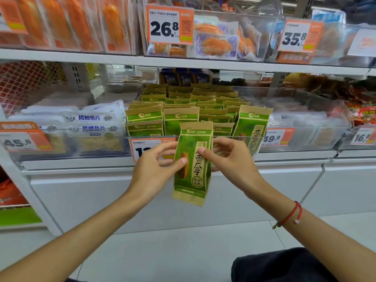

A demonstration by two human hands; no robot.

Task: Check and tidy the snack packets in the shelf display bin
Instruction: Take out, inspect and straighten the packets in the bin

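You're holding one green seed packet out in front of the clear display bin, below the bin's front lip and covering part of its price tag. Both hands are pinching it.

Left hand is gripping the packet's left edge, thumb tip on the printed face, other fingers curling behind. Right hand is gripping the right edge, thumb tip on the face near the top, fingers wrapping round the back. So the packet is sitting between your two hands, both equally close; neither is the nearer one.

Long axis is running vertical, leaning slightly, bottom drifting to your right. Folded tan top is pointing up toward the bin, bottom seal is hanging free toward the floor. Printed face is pointing at you.

The bin's other packets are standing upright in rows, faces forward, tops up. One packet at the front right is tilting and sticking up above its neighbours.

Judgement: you're mid-check on this one. It's already matching the rows in orientation, so the return is likely a straight lift up and forward over the lip into the front-row gap behind it. The leaning right one probably needs straightening next.
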